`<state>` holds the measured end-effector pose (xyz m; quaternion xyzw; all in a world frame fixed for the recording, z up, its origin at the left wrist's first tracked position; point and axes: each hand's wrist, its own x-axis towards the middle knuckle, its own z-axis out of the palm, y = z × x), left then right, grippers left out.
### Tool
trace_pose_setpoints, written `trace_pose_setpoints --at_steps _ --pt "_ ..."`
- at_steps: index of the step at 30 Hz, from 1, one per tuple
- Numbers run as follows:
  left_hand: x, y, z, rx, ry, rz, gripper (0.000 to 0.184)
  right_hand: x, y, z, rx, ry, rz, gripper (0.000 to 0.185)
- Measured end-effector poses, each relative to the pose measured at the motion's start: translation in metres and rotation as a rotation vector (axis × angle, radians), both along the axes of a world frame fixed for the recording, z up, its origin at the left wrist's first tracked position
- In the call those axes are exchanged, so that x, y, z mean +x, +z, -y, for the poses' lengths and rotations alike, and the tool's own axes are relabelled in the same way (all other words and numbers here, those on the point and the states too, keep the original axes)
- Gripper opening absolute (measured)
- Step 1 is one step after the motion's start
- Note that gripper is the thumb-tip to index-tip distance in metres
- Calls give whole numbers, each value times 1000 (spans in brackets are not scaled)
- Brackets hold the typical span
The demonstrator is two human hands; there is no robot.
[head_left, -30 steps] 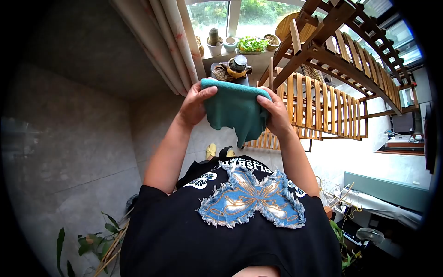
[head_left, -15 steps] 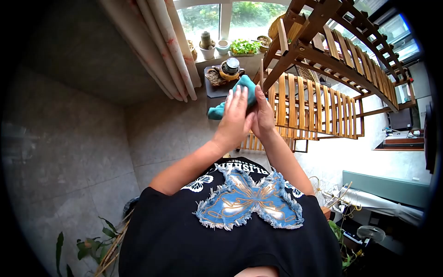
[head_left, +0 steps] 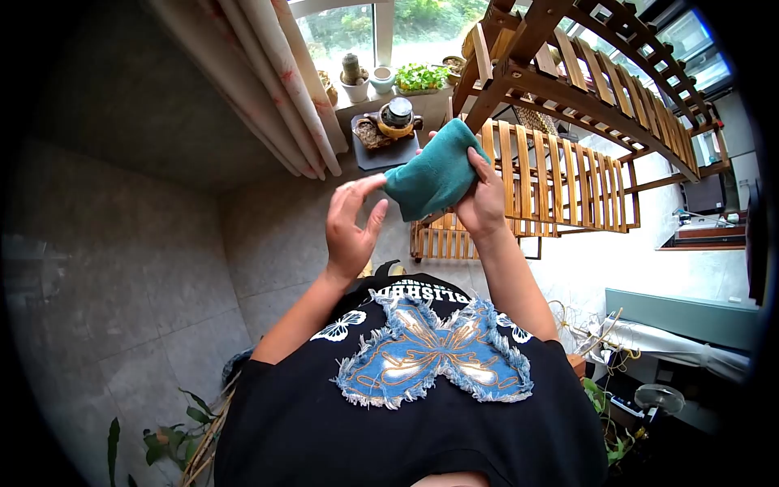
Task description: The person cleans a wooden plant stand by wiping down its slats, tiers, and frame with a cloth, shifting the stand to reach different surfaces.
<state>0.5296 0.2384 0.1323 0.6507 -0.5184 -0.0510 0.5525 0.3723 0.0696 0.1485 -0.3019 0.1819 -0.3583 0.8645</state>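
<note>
A teal cloth (head_left: 434, 172), folded into a small pad, rests in my right hand (head_left: 483, 199), the thumb on top and the other fingers mostly hidden behind it. My left hand (head_left: 350, 231) is just left of the cloth, thumb and fingers apart, with its fingertips near or at the cloth's left corner; whether they touch it I cannot tell. Beyond the cloth, a small dark table (head_left: 388, 154) carries a yellowish pot with a dark lid (head_left: 397, 118) and a brown rough-looking piece (head_left: 369, 134).
Slatted wooden shelving (head_left: 560, 183) stands at the right. Potted greens (head_left: 422, 78) and a cactus pot (head_left: 355, 81) line the windowsill. A curtain (head_left: 284, 89) hangs at the upper left. Leafy plants (head_left: 166, 442) are at the lower left, and a small fan (head_left: 659, 398) at the lower right.
The cloth, stretched between both hands and then pressed between them, now lies folded in my right hand. My left hand has come off it to the left and opened.
</note>
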Motion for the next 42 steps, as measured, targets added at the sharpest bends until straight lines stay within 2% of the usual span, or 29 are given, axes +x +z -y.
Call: trace_pose_setpoints --at_steps 1,3,4,6,7,9,11,13,16,17,18,20,21,22,24,25,26,28,29,30,31,33,36,38,40,42 --pt "0 5 7 2 3 -2 32 -1 10 -4 -44 106 28 54" --pt "1 11 26 -61 -17 -145 38 1 14 -7 -64 115 22 54" --pt "1 9 33 -91 -261 -472 40 1 17 -9 -84 119 17 55" --pt "8 0 32 126 -340 -636 38 2 23 -12 -74 105 32 54" --pt "9 -3 31 123 -346 -635 38 1 25 -13 -60 86 47 54" --pt "9 -5 28 82 -410 -896 34 -5 19 -7 -98 53 -3 52" --pt "7 -11 25 64 -402 -888 33 -11 12 -5 -134 20 -53 50" --pt "9 -16 21 51 -368 -883 32 -13 12 -7 -395 -134 -379 47" --pt "10 -26 24 46 -253 -775 36 -13 20 -15 -474 -190 -511 38" --pt "10 -25 24 46 -112 -390 45 -10 19 -16 -471 -235 -520 41" --pt "10 -15 19 53 -53 -23 63 -9 20 -19 -478 -245 -516 41" --pt "0 1 26 -100 -213 72 82 -6 25 -22 -479 -269 -521 42" --pt "-3 3 32 -77 -275 125 100 -2 28 -26 -501 -274 -509 43" --pt "-10 -2 42 -134 -320 99 111 3 38 -33 -598 -274 -568 46" --pt "-24 -8 57 -271 -347 -70 116 9 53 -48 -600 -92 -561 60" --pt "-26 -4 61 -339 -319 -221 120 13 57 -49 -728 -26 -511 65" --pt "-31 -10 59 -391 -358 -567 110 14 67 -55 -773 56 -395 69" --pt "-25 -32 57 -341 -327 -895 84 17 74 -58 -695 212 -262 70" --pt "-21 -38 62 -388 -312 -965 58 14 81 -55 -753 274 -337 71" --pt "-16 -27 67 -316 -342 -1072 51 9 86 -50 -811 332 -413 72" --pt "-14 -17 70 -311 -379 -1185 47 6 90 -44 -921 279 -500 69" --pt "-10 3 71 -230 -504 -1453 43 -4 102 -27 -1064 -49 -527 51" --pt "2 14 84 -152 -547 -1396 41 -33 147 -1 -1172 -540 -501 29" --pt "13 28 96 -162 -532 -1318 40 -60 179 20 -1282 -800 -621 25" --pt "24 34 114 -190 -541 -1076 39 -80 211 41 -1337 -952 -752 23" --pt "33 57 130 -230 -551 -1022 38 -94 234 75 -1453 -1022 -972 28"
